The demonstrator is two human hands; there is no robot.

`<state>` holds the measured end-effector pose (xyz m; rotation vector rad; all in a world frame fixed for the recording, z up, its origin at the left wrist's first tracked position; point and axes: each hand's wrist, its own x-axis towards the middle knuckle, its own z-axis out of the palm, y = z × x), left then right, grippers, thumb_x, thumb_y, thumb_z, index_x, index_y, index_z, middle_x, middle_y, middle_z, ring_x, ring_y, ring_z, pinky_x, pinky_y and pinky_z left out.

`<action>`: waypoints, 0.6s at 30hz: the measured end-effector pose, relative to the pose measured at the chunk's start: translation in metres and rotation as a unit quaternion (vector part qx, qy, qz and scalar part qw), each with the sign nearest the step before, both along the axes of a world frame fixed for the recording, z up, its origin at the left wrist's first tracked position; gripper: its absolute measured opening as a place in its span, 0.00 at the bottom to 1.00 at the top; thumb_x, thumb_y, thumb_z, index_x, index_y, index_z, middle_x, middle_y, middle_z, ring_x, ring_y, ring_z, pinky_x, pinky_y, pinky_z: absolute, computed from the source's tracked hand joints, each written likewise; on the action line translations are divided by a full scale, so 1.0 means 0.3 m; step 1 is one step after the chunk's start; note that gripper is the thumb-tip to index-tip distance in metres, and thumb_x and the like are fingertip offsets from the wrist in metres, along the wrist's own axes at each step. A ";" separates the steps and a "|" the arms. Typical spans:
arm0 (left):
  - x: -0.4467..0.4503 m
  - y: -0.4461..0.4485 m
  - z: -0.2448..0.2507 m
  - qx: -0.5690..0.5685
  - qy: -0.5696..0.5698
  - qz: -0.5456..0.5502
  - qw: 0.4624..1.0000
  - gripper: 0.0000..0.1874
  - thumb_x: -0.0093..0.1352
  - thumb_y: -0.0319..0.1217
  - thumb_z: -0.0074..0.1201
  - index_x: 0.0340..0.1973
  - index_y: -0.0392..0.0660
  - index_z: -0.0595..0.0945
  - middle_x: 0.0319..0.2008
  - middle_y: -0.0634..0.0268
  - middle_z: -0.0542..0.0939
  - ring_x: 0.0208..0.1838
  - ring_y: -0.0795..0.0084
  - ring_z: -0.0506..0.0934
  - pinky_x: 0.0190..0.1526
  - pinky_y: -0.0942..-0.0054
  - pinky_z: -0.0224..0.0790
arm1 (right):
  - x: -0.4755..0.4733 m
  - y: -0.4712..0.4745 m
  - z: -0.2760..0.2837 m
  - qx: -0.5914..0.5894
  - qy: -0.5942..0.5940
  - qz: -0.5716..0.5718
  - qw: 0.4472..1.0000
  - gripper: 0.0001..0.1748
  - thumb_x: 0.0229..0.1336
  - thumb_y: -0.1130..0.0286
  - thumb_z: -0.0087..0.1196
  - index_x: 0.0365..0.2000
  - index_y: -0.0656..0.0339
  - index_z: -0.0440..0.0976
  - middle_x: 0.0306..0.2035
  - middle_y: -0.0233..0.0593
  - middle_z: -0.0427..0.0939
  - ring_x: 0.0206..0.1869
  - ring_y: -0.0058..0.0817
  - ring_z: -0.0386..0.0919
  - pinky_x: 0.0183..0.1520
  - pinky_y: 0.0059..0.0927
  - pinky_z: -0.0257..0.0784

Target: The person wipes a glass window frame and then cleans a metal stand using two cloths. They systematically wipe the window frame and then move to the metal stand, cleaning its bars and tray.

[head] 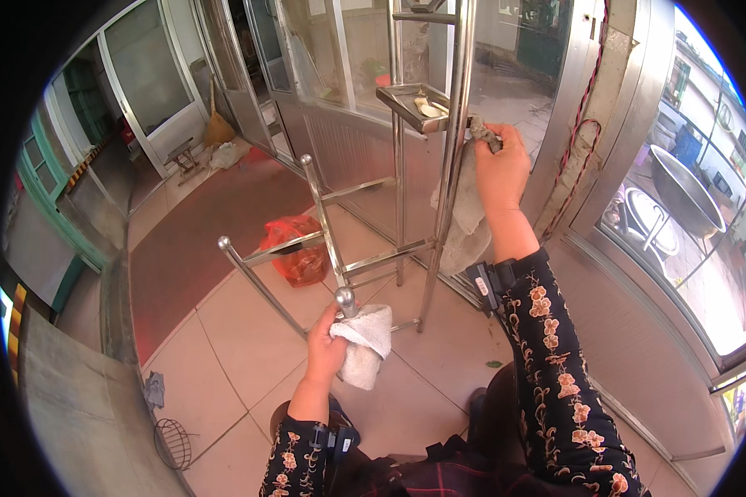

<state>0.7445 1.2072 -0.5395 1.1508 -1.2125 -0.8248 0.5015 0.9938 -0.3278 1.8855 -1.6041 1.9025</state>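
Note:
A stainless steel washbasin stand (333,239) with ball-tipped posts stands on the tiles before me. My left hand (324,348) grips a white cloth (365,363) around its nearest post, just under the ball tip (345,298). Beside the tall right upright (454,155), my right hand (505,168) pinches the bunched top of a grey cloth (466,217). That cloth hangs down partly behind the upright. Close to its bunched end is a small metal soap tray (403,112) holding pale soap pieces (431,109).
A red plastic bag (298,258) sits on the floor behind the stand. Glazed metal panels (379,149) rise beyond it, and a window (677,180) is at right. A wire basket (173,443) and a grey rag (154,390) lie at left near a red mat (186,248).

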 end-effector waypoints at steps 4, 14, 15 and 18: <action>0.000 -0.009 -0.014 0.002 0.015 0.004 1.000 0.28 0.63 0.12 0.45 0.59 0.41 0.76 0.50 0.66 0.82 0.47 0.77 0.79 0.52 0.77 0.70 | -0.014 0.031 -0.108 0.108 -0.053 0.066 0.990 0.18 0.59 0.60 0.61 0.42 0.64 0.78 0.39 0.44 0.82 0.39 0.34 0.80 0.45 0.32 0.72; -0.020 0.009 0.005 -0.003 -0.025 0.021 0.999 0.22 0.68 0.16 0.47 0.58 0.39 0.76 0.50 0.66 0.81 0.53 0.75 0.78 0.57 0.75 0.69 | -0.019 0.064 -0.355 0.238 -0.065 0.239 0.939 0.29 0.51 0.55 0.67 0.47 0.66 0.74 0.40 0.52 0.82 0.45 0.47 0.80 0.48 0.38 0.73; -0.021 0.011 0.013 -0.005 -0.008 0.024 1.000 0.22 0.68 0.16 0.47 0.58 0.39 0.76 0.50 0.66 0.81 0.53 0.75 0.78 0.57 0.74 0.69 | -0.017 0.067 -0.356 0.249 -0.084 0.228 0.937 0.29 0.51 0.56 0.68 0.46 0.66 0.74 0.40 0.52 0.82 0.44 0.47 0.80 0.48 0.38 0.73; -0.013 0.029 0.038 0.010 0.044 0.031 0.998 0.27 0.64 0.13 0.42 0.60 0.36 0.75 0.52 0.61 0.82 0.58 0.70 0.77 0.62 0.72 0.66 | -0.001 0.087 -0.347 0.207 -0.082 0.235 0.946 0.27 0.49 0.58 0.69 0.43 0.66 0.73 0.38 0.51 0.82 0.43 0.47 0.80 0.47 0.38 0.73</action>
